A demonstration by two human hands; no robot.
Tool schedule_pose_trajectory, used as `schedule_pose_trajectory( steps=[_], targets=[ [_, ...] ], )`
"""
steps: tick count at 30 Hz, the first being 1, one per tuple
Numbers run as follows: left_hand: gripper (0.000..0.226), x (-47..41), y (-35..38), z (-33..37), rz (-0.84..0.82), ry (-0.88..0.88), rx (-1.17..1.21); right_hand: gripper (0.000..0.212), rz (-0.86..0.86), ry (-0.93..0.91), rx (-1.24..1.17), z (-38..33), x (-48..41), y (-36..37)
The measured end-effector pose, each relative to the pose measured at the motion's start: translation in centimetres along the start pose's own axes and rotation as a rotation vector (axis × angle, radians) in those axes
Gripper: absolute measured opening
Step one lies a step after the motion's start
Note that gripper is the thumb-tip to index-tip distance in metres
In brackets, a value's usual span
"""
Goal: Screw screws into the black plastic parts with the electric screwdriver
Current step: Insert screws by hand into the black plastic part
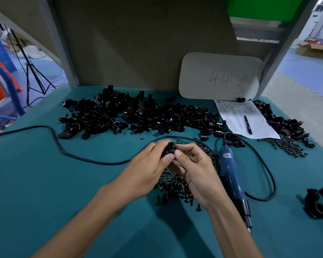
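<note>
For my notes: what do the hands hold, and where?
One black part: the left hand grips its body, the right hand pinches its right side.

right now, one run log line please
left hand: holds black plastic part | right hand: pinches same part | electric screwdriver: lying on mat, unheld | screws: pile under hands

Blue screwdriver (231,175) flat — screws (173,185), black parts (138,116) heaped
</note>
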State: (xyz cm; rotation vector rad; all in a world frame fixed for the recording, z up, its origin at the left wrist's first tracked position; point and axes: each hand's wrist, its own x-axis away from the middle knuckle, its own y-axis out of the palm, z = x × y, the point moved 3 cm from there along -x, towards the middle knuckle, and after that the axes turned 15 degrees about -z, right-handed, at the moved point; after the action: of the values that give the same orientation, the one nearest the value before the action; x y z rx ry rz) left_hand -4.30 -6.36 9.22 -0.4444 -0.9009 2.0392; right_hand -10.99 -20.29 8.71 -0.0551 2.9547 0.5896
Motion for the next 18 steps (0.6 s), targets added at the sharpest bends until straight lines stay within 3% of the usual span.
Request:
schedule_pose_trajectory(
  steps=[15, 16, 18],
  targets=[
    [0.048, 0.3, 0.4, -0.4, 0.067, 0.026, -0.016, 0.017, 0.014, 0.009, 0.103, -0.1, 0.3, -0.6],
    [0.05, 0.3, 0.3, -0.6, 0.069, 0.016, -0.017, 0.016, 0.043, 0.025, 0.193, 0.0, 0.2, -1.2],
    [0.055, 0.4, 0.1, -1.1, 0.07, -0.012, -0.028, 0.015, 0.115, 0.096, 0.652, 0.2, 0.2, -2.7]
  ],
)
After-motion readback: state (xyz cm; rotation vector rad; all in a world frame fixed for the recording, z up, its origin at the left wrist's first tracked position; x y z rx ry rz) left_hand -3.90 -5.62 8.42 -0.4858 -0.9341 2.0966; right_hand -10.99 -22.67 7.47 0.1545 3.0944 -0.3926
